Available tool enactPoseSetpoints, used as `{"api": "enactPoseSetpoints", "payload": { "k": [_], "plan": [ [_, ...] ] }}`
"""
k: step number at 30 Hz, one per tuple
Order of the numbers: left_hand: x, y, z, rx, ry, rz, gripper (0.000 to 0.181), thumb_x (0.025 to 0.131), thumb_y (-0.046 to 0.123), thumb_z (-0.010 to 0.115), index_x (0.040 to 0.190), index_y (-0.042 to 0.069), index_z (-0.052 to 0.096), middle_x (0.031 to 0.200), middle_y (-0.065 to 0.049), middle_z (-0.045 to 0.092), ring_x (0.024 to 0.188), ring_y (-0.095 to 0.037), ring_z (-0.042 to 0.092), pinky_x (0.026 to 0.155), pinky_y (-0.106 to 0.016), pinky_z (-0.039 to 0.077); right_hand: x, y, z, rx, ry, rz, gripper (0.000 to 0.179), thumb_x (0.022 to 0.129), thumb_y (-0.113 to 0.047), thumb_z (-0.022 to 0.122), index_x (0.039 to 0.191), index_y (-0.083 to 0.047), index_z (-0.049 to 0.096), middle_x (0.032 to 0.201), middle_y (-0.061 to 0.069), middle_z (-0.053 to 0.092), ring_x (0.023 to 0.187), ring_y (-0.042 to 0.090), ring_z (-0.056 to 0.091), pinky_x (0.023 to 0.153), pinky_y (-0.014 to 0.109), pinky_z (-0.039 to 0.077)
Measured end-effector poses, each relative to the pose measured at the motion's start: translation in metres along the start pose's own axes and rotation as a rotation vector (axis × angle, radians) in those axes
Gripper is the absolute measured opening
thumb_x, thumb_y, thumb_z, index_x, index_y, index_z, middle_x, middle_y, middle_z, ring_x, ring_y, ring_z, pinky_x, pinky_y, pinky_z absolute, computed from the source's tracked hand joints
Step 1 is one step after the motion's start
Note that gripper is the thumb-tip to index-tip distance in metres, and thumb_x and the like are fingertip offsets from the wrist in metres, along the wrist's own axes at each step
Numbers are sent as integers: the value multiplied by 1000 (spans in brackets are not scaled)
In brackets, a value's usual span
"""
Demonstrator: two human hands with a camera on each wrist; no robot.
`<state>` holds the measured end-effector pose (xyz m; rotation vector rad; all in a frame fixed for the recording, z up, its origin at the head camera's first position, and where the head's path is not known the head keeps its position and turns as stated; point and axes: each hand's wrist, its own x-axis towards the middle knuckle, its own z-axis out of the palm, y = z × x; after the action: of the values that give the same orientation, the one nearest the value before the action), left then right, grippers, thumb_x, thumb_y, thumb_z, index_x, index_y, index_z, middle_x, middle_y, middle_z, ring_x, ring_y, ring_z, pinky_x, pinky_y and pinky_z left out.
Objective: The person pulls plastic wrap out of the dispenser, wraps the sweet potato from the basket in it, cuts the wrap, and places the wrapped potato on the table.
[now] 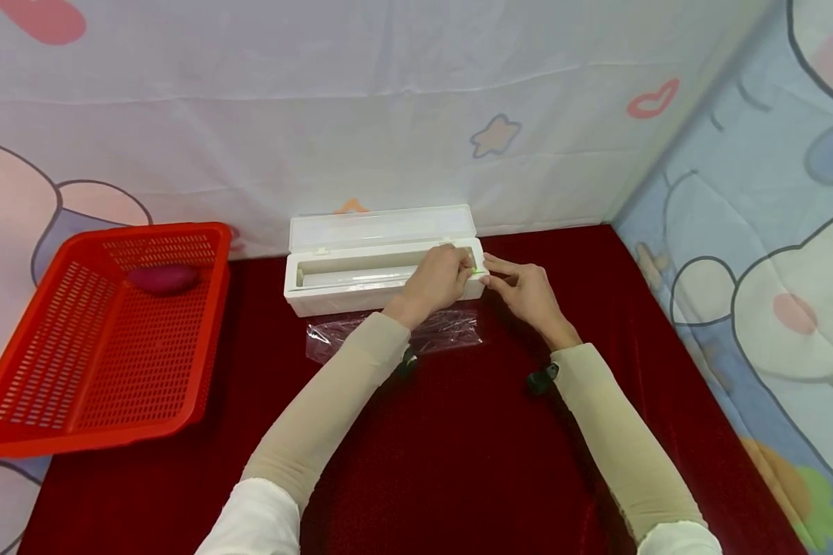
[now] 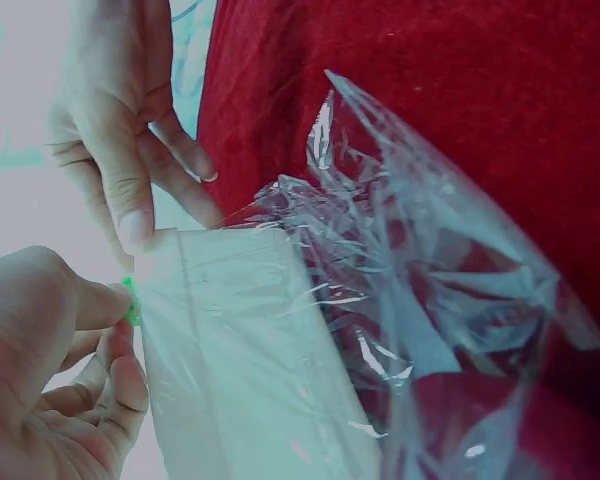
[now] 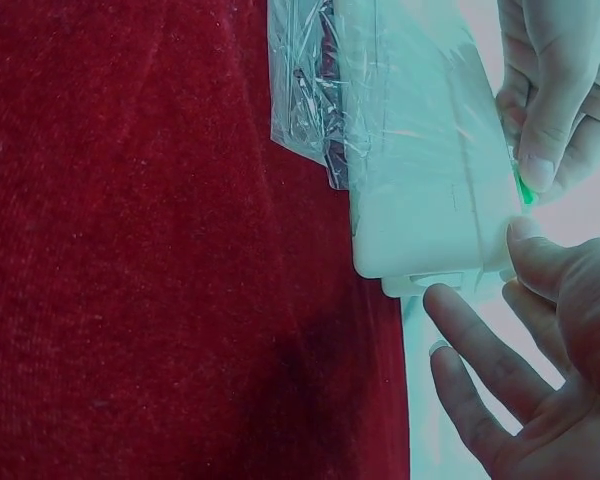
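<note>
"What is the left hand [image 1: 436, 279] doing?"

"It pinches a green piece [image 2: 133, 308], perhaps a tab, mostly hidden, at the right end of the open box [image 1: 340, 301]."

"And the right hand [image 1: 527, 297]?"

"Its fingers are apart, thumb touching the box's corner."

"The box?"

"On red cloth [image 1: 458, 447], behind some clear film [image 1: 451, 330]."

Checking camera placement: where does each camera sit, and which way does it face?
Head: on the head, facing forward and down over the white box; sleeved arms, left hand and right hand show.
Left wrist: on that wrist, facing the green piece the left hand pinches; both hands show.
Right wrist: on that wrist, facing the white box's end the right hand touches; both hands show.
Both wrist views share the white box and clear film.
</note>
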<state>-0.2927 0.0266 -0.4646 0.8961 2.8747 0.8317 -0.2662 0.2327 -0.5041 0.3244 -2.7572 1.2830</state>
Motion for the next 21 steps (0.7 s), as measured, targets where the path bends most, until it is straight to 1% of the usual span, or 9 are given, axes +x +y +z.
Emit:
{"api": "enactPoseSetpoints", "payload": {
  "k": [6,10,13,17,21],
  "plan": [
    [-2,0,-6,54,7,-6,19,103,7,61,109,2,79,105,-13,74,97,-26,67,91,-36,56,0,0,0,-2,0,-8,45,100,-26,76,143,-18,68,151,-3,62,82,22,60,63,23,45],
    [-5,-2,-9,77,2,-11,21,102,8,61,111,2,79,109,-13,75,102,-26,69,95,-36,57,0,0,0,-7,4,-13,44,100,-26,76,142,-18,69,151,-2,63,84,21,61,63,22,45],
    [-7,-4,-11,72,-6,-28,23,103,9,61,116,2,79,113,-13,76,106,-26,71,98,-35,57,1,0,0,-12,5,-17,44,100,-27,76,142,-17,69,150,-1,63,83,21,61,63,23,45],
    [-11,-7,-14,57,-5,-51,24,102,10,62,117,3,79,115,-13,77,107,-25,72,98,-35,58,1,-1,0,-21,2,-12,44,100,-27,76,143,-18,69,150,-1,63,82,22,61,62,23,45],
    [-13,-11,-16,61,3,-43,24,102,11,62,116,4,80,114,-11,78,106,-24,73,97,-35,58,1,-2,0,-21,1,-1,44,100,-27,76,143,-19,69,151,-2,63,83,22,61,62,23,45]
  ]
}}
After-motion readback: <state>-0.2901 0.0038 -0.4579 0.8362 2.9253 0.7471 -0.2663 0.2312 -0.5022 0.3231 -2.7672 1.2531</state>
